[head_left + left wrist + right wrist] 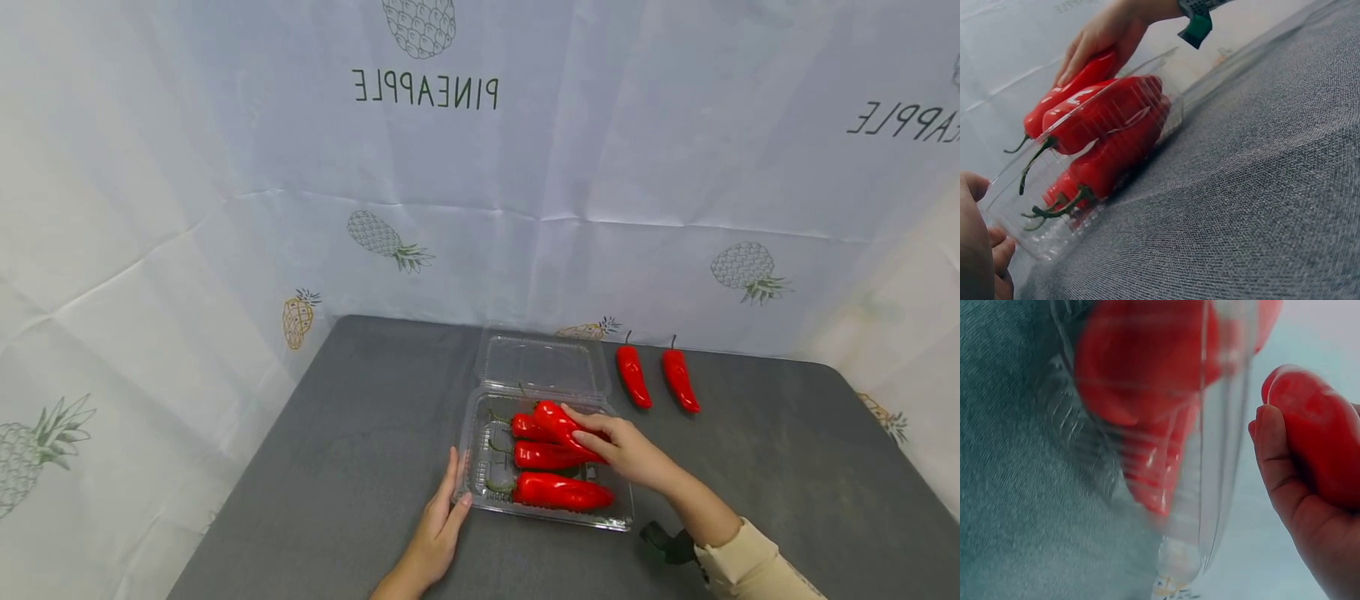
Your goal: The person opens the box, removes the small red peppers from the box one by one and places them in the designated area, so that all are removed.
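Observation:
A clear plastic clamshell container (474, 442) lies on the table with its lid (542, 362) folded back. At its near left corner is my left hand (433, 533), holding the wall between thumb and fingers. My right hand (626, 450) grips a red chili pepper (553, 417) over the right part of the container, stem pointing left. Beneath and beside that one, several more red peppers (562, 492) lie in the container with green stems to the left. In the right wrist view, the thumb and fingers wrap round the held pepper (1316, 425).
Two more red peppers, one nearer (633, 377) and one farther right (680, 380), lie on the grey table (360, 417) beside the lid. A white pineapple-print cloth (525, 167) hangs behind the table. A dark strap with a device (666, 543) hangs from the right wrist.

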The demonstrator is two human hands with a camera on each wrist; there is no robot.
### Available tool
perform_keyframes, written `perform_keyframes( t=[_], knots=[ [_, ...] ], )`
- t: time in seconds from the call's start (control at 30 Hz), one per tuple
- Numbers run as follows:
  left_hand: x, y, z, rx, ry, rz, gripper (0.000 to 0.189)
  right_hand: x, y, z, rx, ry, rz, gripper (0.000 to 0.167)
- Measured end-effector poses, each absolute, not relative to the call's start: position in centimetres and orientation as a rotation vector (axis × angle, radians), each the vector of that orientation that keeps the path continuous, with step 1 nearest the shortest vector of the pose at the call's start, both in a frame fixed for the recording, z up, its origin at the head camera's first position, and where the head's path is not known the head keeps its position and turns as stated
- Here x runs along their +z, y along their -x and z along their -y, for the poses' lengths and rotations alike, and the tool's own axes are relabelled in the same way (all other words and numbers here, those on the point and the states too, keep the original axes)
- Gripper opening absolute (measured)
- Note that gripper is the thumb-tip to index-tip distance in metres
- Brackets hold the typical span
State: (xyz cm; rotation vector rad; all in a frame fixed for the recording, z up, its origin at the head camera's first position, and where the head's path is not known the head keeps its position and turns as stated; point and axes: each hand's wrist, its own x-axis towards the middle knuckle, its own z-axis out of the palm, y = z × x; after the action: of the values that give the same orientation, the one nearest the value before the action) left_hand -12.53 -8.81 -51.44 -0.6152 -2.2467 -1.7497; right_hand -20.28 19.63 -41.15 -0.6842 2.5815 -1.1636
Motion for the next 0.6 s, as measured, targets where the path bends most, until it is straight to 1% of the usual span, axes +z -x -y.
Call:
perform_keyframes(
  t=[0.33, 0.6],
  knots=[
    [-51.5, 12.6, 8.7, -1.772, 0.594, 2.265, 0.06, -40.6, 20.6, -21.9, -1.336, 0.566, -2.59, 0.053],
    [-51.5, 12.4, 8.7, -1.764, 0.587, 2.275, 0.061, -40.3, 20.8, -23.6, -1.31, 0.392, -2.711, 0.053]
  ],
)
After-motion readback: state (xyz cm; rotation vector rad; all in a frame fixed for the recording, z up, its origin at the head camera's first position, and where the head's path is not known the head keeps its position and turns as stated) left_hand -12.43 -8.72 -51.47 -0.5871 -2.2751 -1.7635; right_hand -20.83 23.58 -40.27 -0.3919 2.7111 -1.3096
